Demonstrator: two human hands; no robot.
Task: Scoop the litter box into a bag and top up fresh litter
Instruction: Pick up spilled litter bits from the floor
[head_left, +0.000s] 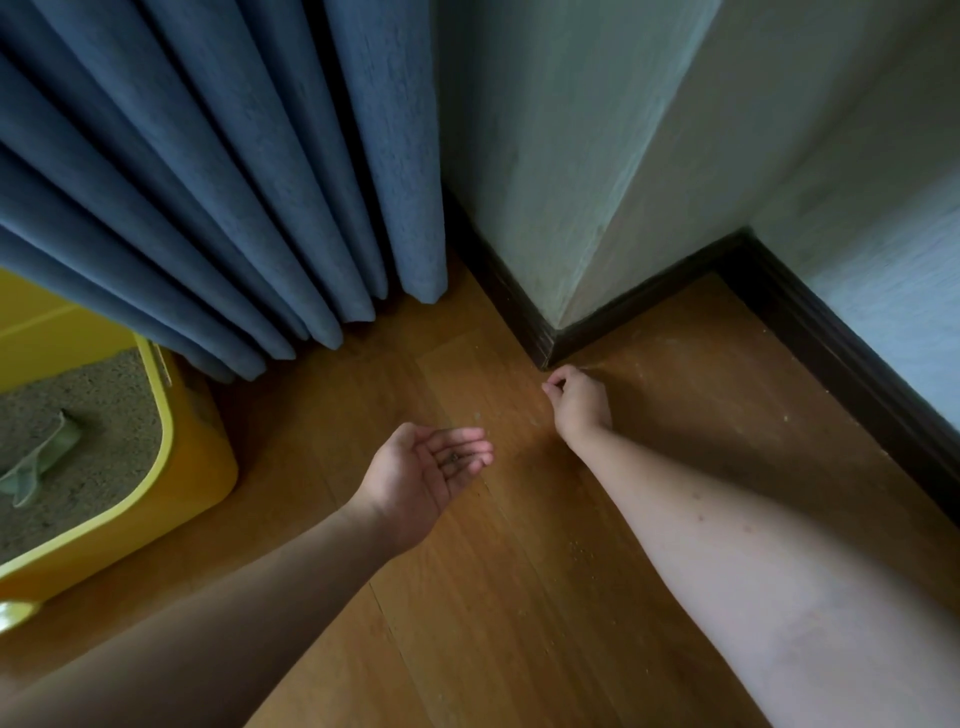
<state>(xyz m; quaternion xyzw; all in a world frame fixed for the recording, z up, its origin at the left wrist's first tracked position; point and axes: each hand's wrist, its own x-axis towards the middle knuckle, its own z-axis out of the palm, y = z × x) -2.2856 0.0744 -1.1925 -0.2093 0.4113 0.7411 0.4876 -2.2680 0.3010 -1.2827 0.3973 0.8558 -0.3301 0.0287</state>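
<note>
On the wood floor, cupped left hand (423, 470) holds dark grit; right hand (576, 402) pinches

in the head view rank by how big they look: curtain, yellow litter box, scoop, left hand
1. curtain
2. yellow litter box, partly cut off by the frame
3. left hand and scoop look alike; unsure.
</note>
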